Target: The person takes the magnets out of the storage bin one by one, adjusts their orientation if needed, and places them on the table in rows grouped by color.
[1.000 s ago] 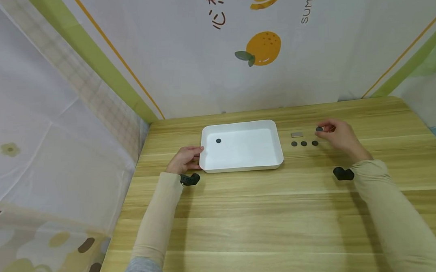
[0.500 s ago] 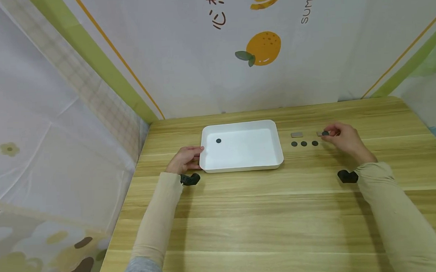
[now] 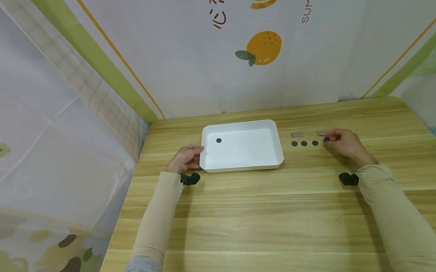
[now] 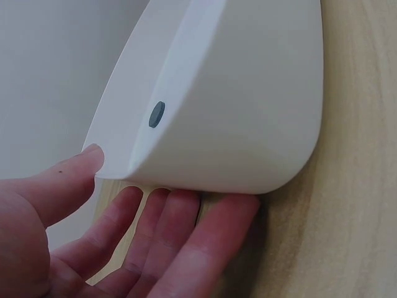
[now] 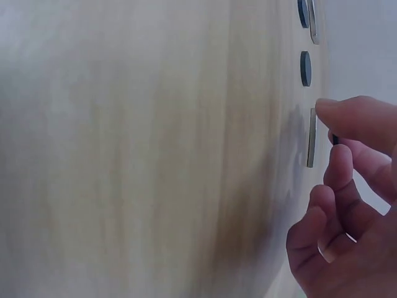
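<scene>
My left hand (image 3: 185, 158) grips the left end of a white tray (image 3: 242, 168), thumb over the rim and fingers against the outer wall in the left wrist view. A small dark disc (image 3: 218, 140) is inside the tray near its left side. To the tray's right, my right hand (image 3: 344, 143) pinches another dark disc (image 3: 326, 139) between thumb and fingers; only a dark sliver of it shows in the right wrist view. Left of that hand, three more dark discs (image 3: 304, 143) lie in a row on the table. Behind them are two flat grey rectangular pieces (image 3: 296, 134).
The wood-grain table (image 3: 258, 227) reaches back to a hanging cloth (image 3: 193, 72) with fruit prints. More cloth (image 3: 57, 135) hangs along the left side. A black wrist mount (image 3: 349, 179) sits at the right wrist, and another (image 3: 190, 179) at the left.
My right hand, pinching the dark disc, has moved right and then nearer to me, to the right end of the disc row. The second grey piece has come into view. My left hand stays put.
</scene>
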`<act>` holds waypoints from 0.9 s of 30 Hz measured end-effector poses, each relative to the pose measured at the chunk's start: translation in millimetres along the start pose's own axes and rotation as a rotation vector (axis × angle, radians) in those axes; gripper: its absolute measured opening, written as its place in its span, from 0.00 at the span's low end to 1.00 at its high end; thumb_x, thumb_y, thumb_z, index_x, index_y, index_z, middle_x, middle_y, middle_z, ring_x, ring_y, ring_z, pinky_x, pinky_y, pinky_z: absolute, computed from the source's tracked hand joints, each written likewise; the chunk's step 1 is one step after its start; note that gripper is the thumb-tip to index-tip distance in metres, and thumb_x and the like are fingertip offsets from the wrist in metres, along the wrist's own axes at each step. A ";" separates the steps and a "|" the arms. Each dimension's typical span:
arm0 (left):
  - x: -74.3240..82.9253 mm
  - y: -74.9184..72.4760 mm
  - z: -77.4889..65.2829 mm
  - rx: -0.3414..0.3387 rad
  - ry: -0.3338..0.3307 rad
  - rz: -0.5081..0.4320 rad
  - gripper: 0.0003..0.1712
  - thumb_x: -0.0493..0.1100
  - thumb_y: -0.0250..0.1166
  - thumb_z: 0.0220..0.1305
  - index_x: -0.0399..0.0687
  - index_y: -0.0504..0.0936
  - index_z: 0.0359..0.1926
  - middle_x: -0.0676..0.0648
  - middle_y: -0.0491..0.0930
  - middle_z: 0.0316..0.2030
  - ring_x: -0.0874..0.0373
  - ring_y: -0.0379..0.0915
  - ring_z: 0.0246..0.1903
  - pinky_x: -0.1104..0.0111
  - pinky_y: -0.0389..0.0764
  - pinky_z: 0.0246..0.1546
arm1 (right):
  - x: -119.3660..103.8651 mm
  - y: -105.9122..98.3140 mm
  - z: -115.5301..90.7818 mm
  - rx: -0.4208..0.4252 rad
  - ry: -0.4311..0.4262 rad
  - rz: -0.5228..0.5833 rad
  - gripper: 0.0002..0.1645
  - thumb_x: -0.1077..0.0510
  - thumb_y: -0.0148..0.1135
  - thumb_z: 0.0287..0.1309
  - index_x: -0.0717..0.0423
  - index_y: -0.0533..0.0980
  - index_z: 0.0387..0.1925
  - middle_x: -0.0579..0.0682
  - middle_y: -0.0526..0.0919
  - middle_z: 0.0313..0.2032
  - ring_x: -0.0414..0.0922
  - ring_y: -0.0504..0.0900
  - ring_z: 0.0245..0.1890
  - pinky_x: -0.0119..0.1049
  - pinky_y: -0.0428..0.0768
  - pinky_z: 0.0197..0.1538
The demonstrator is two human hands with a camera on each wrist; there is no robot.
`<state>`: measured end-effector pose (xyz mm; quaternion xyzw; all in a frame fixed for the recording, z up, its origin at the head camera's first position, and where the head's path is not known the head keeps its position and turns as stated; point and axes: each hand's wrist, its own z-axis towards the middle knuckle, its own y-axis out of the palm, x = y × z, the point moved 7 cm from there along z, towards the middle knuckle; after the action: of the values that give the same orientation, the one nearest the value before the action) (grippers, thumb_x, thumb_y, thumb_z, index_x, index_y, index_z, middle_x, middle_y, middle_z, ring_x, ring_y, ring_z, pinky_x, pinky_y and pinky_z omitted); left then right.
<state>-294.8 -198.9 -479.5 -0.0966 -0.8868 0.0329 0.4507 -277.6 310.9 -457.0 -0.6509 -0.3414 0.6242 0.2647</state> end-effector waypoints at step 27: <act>2.9 1.2 -6.2 0.000 0.002 -0.006 0.26 0.47 0.60 0.69 0.39 0.70 0.63 0.48 0.79 0.35 0.60 0.80 0.30 0.67 0.85 0.29 | 3.4 6.8 2.9 -0.017 -0.011 -0.027 0.21 0.56 0.59 0.63 0.68 0.75 0.51 0.59 0.77 0.36 0.47 0.72 0.33 0.35 0.69 0.36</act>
<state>-291.3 -197.3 -473.8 -0.0941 -0.8867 0.0316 0.4516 -279.7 309.0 -464.7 -0.6451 -0.3567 0.6213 0.2656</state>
